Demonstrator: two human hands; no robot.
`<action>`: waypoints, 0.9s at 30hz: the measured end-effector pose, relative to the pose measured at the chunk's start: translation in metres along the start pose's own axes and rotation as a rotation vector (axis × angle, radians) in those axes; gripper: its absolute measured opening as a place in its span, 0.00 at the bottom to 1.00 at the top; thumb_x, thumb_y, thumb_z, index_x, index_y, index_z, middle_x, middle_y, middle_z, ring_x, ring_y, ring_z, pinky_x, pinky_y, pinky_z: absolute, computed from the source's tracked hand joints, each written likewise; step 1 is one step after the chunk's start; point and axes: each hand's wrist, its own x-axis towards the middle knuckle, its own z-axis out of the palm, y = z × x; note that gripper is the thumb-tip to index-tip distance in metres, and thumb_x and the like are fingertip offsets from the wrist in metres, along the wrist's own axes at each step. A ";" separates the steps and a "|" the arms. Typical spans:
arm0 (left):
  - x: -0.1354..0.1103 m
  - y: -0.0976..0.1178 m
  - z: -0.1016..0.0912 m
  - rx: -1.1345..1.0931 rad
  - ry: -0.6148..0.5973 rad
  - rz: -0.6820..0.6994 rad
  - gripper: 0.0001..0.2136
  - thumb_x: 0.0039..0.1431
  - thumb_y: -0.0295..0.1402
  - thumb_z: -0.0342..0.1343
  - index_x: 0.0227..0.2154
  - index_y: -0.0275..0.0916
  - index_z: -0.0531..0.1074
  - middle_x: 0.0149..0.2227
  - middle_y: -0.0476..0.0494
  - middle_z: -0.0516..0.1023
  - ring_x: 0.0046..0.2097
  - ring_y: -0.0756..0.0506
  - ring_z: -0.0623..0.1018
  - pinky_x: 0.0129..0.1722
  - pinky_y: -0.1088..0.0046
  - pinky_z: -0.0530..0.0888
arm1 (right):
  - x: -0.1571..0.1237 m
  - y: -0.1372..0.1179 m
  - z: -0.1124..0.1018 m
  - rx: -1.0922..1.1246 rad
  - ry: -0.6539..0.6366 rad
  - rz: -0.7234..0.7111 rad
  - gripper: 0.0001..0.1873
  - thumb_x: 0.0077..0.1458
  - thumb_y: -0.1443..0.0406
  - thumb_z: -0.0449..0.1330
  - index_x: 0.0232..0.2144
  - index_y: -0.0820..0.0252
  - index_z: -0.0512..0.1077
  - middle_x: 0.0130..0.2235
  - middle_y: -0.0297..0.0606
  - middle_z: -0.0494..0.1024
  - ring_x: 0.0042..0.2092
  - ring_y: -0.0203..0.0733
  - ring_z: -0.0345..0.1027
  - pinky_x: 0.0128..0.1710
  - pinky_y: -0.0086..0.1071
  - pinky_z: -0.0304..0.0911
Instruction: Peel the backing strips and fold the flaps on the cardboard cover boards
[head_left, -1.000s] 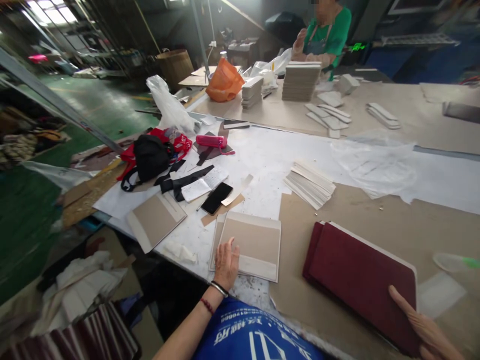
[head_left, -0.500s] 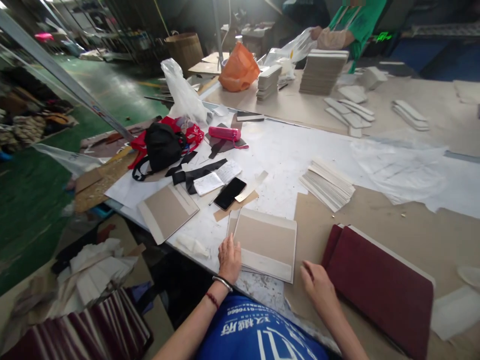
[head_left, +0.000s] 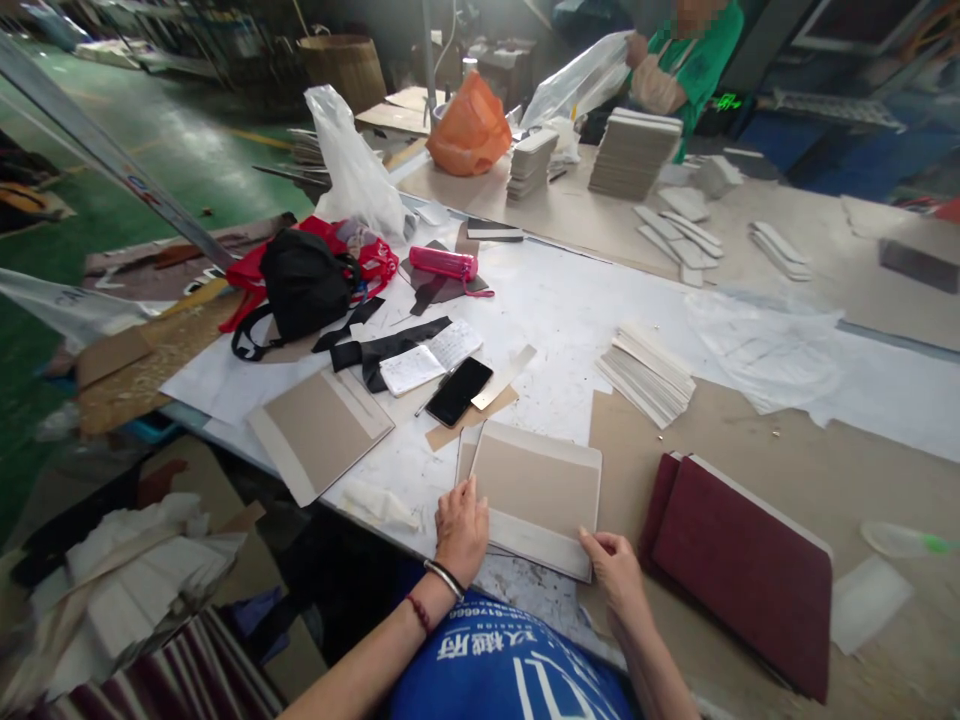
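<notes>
A grey board cover with white edges (head_left: 540,492) lies on a small stack at the table's near edge. My left hand (head_left: 460,525) grips its near left corner, fingers curled over the edge. My right hand (head_left: 613,565) pinches its near right corner. To the right a stack of dark red covers (head_left: 739,565) lies on brown cardboard (head_left: 750,440), apart from both hands.
A black phone (head_left: 459,391), a notebook (head_left: 429,359) and another grey cover (head_left: 319,430) lie to the left. A black bag (head_left: 298,282), a pink case (head_left: 444,263) and a fan of boards (head_left: 646,372) sit further back. A person in green (head_left: 686,60) handles a plastic bag at the far side.
My right hand left the red stack, crossed left and took the near right corner of the grey cover. My left hand stayed at its left corner.
</notes>
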 end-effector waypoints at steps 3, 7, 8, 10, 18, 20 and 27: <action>-0.002 -0.001 -0.002 0.097 -0.004 0.108 0.20 0.59 0.34 0.43 0.53 0.33 0.62 0.49 0.33 0.69 0.48 0.38 0.68 0.48 0.56 0.67 | -0.009 0.000 -0.001 0.117 0.085 0.056 0.24 0.32 0.46 0.59 0.24 0.60 0.63 0.23 0.31 0.67 0.26 0.38 0.61 0.27 0.31 0.59; -0.005 -0.003 0.000 0.211 -0.034 0.310 0.24 0.58 0.38 0.46 0.55 0.31 0.58 0.55 0.30 0.64 0.57 0.35 0.62 0.55 0.53 0.61 | -0.013 -0.001 -0.005 0.248 0.070 0.100 0.23 0.30 0.49 0.63 0.20 0.59 0.62 0.19 0.26 0.63 0.23 0.33 0.56 0.23 0.28 0.54; -0.006 -0.004 0.002 0.224 -0.060 0.347 0.25 0.57 0.39 0.46 0.55 0.30 0.57 0.56 0.29 0.62 0.59 0.35 0.59 0.56 0.53 0.60 | -0.014 -0.003 -0.005 0.307 0.054 0.128 0.23 0.29 0.49 0.64 0.21 0.59 0.61 0.19 0.25 0.63 0.22 0.33 0.56 0.22 0.28 0.54; -0.007 -0.006 0.006 0.241 -0.122 0.379 0.27 0.56 0.40 0.47 0.56 0.29 0.56 0.59 0.28 0.58 0.61 0.34 0.55 0.56 0.53 0.60 | -0.017 -0.009 -0.005 0.449 0.035 0.216 0.24 0.27 0.51 0.66 0.23 0.59 0.62 0.19 0.24 0.64 0.21 0.33 0.58 0.21 0.27 0.55; -0.012 -0.012 0.011 0.242 -0.258 0.347 0.36 0.53 0.49 0.48 0.59 0.31 0.47 0.63 0.28 0.47 0.63 0.36 0.46 0.59 0.52 0.55 | -0.028 -0.025 0.004 0.603 -0.311 0.305 0.27 0.28 0.52 0.67 0.30 0.62 0.66 0.23 0.33 0.74 0.27 0.43 0.69 0.25 0.32 0.63; -0.013 -0.011 0.009 0.231 -0.264 0.335 0.36 0.54 0.49 0.47 0.59 0.31 0.47 0.63 0.28 0.47 0.63 0.36 0.45 0.59 0.52 0.55 | -0.025 -0.024 0.000 0.604 -0.298 0.263 0.26 0.31 0.51 0.66 0.30 0.60 0.65 0.23 0.32 0.74 0.26 0.43 0.69 0.24 0.32 0.62; -0.016 -0.006 0.001 0.232 -0.273 0.197 0.35 0.54 0.48 0.47 0.58 0.28 0.49 0.62 0.24 0.47 0.63 0.35 0.46 0.59 0.51 0.54 | -0.023 -0.052 -0.109 0.102 0.051 0.006 0.24 0.40 0.47 0.56 0.34 0.57 0.67 0.28 0.37 0.75 0.29 0.46 0.69 0.26 0.35 0.61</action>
